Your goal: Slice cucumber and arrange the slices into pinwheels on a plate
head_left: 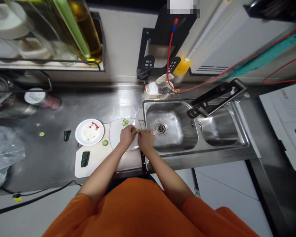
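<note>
Both my hands meet over a white square plate (115, 133) that rests on a pale cutting board (98, 163). My left hand (127, 135) pinches at a small green cucumber slice (137, 131), and the curled fingers of my right hand (146, 140) hold its other side. Toward the plate's far edge lies a fan of cucumber slices (125, 122). Left of the plate, a cut cucumber piece (105, 143) and a dark green cucumber chunk (85, 159) sit on the board. A round white plate (81, 133) with small red bits (94, 125) overlaps the board's far left corner.
A double steel sink (172, 144) with a black faucet (202, 102) adjoins the board on the right. On the left counter are another cucumber chunk (67, 135), a small slice (41, 134), a red can (49, 100) and a clear plastic bag (7, 151). A bottle rack (64, 65) hangs above.
</note>
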`<act>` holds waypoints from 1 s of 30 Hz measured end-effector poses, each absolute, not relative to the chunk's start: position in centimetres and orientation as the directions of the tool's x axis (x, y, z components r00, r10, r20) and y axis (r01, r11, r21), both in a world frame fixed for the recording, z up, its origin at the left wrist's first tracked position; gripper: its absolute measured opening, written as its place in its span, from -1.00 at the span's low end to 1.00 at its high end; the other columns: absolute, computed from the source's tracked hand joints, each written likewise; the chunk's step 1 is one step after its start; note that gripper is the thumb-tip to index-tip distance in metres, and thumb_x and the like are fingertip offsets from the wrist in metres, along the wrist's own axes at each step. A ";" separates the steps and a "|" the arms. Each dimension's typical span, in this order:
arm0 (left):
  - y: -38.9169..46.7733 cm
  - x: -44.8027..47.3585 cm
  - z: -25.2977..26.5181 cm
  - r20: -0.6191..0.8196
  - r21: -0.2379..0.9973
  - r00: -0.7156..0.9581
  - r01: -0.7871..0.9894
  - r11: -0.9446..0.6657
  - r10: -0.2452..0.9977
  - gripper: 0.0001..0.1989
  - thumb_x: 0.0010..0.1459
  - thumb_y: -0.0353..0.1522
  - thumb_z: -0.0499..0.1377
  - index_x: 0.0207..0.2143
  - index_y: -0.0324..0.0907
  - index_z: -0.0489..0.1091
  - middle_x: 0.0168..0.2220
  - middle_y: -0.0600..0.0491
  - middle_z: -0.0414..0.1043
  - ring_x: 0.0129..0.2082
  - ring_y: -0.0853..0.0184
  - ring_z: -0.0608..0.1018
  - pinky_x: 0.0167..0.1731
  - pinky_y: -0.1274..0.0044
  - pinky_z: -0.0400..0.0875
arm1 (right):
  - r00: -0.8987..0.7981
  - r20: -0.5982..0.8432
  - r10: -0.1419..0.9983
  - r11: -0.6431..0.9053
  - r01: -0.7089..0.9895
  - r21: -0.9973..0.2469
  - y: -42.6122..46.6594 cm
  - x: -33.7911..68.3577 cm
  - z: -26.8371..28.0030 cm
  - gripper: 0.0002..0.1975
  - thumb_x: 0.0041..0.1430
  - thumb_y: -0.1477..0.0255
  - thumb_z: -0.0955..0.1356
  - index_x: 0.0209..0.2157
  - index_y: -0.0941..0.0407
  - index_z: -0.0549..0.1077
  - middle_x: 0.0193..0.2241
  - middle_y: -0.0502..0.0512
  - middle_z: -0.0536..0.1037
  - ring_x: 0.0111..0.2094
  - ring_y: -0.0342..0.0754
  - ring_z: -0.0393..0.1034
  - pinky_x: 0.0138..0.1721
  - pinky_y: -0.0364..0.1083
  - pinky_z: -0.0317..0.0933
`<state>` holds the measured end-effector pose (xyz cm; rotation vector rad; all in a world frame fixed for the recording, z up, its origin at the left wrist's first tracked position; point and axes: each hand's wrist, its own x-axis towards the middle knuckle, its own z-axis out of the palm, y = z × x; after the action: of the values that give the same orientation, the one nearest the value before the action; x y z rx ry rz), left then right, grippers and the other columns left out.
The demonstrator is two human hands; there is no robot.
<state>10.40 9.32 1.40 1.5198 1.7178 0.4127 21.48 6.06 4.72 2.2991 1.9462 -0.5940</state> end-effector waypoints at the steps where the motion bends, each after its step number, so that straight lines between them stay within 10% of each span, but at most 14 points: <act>1: 9.3 10.4 1.4 -0.341 0.694 0.028 0.682 0.231 0.940 -0.91 0.05 -0.37 0.13 -0.35 -0.13 0.41 -0.40 0.09 0.51 -0.38 0.36 0.50 -0.31 0.56 0.29 | 0.118 -0.325 0.938 -0.188 0.963 -0.193 5.9 21.6 4.7 -0.72 0.30 0.38 0.15 -0.19 0.07 0.46 -0.19 0.19 0.45 -0.04 0.12 0.12 -0.20 0.00 0.04; 30: 9.4 10.5 1.3 -0.332 0.677 0.036 0.705 0.212 0.942 -0.84 0.05 -0.37 0.10 -0.37 -0.14 0.47 -0.38 0.08 0.52 -0.37 0.34 0.50 -0.28 0.54 0.30 | -0.009 -0.338 0.941 -0.069 0.973 -0.219 3.9 21.5 5.3 -0.75 0.26 0.40 0.19 -0.15 0.09 0.45 -0.07 0.20 0.39 -0.02 0.11 0.06 -0.18 0.00 0.05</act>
<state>10.46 9.38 1.34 1.5508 1.7252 0.3933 21.49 3.92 5.35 2.1532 2.0870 -0.6194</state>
